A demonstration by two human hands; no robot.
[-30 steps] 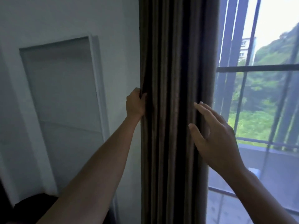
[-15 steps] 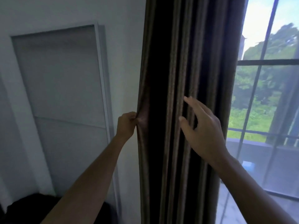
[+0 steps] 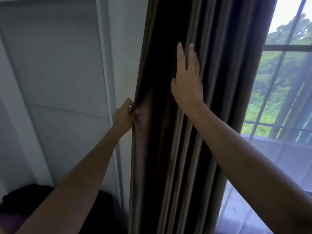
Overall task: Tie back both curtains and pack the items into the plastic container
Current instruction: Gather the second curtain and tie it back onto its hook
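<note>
A dark brown pleated curtain (image 3: 211, 115) hangs bunched in front of me, left of the window. My left hand (image 3: 124, 115) pinches the curtain's left edge at mid height and pulls the fabric into a crease. My right hand (image 3: 187, 78) lies flat against the folds, fingers straight and pointing up. No tie-back, no plastic container and none of the items are in view.
A white wall with a framed grey panel (image 3: 55, 81) fills the left side. The window (image 3: 287, 90) with dark bars is at the right, greenery beyond it. Something dark (image 3: 20, 200) sits low at the bottom left.
My right hand has risen and swung its fingers upward, flattening on the folds. My left hand keeps its pinch on the curtain edge. The view has moved closer to the curtain.
</note>
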